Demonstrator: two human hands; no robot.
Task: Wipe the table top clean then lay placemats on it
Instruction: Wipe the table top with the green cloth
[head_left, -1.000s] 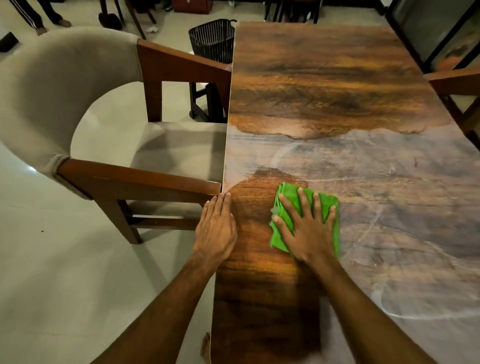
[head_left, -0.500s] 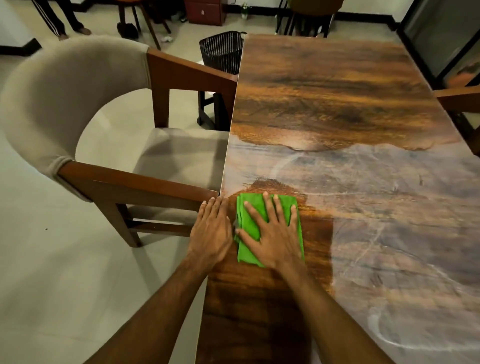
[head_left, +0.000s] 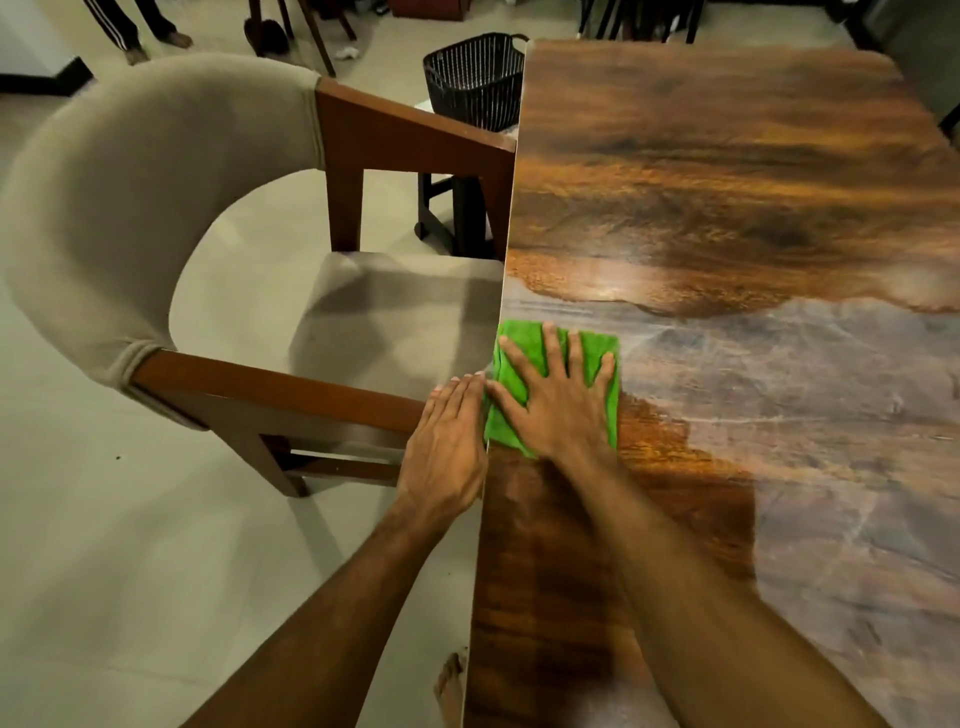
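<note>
A long wooden table top (head_left: 727, 182) runs away from me; a hazy grey film covers its right and middle part, while the strip near me shows dark, clean wood. A folded green cloth (head_left: 524, 340) lies flat at the table's left edge. My right hand (head_left: 561, 400) presses on it with fingers spread and straight. Flat against the table's left edge, my left hand (head_left: 449, 447) has its fingers straight and its fingertips beside the cloth. No placemats are in view.
A beige upholstered chair (head_left: 130, 208) with wooden arms stands close against the table's left side. A black slatted basket (head_left: 475, 78) sits on the floor behind it. A person's legs (head_left: 130, 26) and other chair legs show at the far back.
My right hand has slid the green cloth leftward to the table's edge and then forward into the hazy area. My left hand stayed at the edge.
</note>
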